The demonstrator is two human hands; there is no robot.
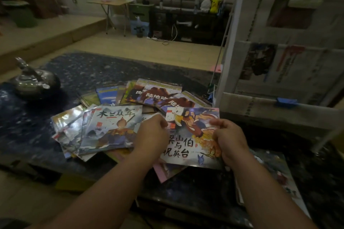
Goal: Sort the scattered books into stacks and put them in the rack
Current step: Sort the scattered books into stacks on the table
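Observation:
Several thin picture books lie scattered on a dark marbled table (74,72). Both hands hold one book with a butterfly cover (191,135), lifted slightly above the pile. My left hand (152,134) grips its left edge and my right hand (229,139) grips its right edge. To the left lies a book showing an armoured figure (113,130) on top of a fanned pile. Behind it sit overlapping animal books (160,95). The white book rack (279,72) stands at the right, with some books in its pockets.
A metal teapot (33,80) sits at the table's left end. Another dark book (270,173) lies at the table's right near corner. A pink book (167,171) pokes out under the held one. Beyond the table are a wooden floor, a folding table and a dark cabinet.

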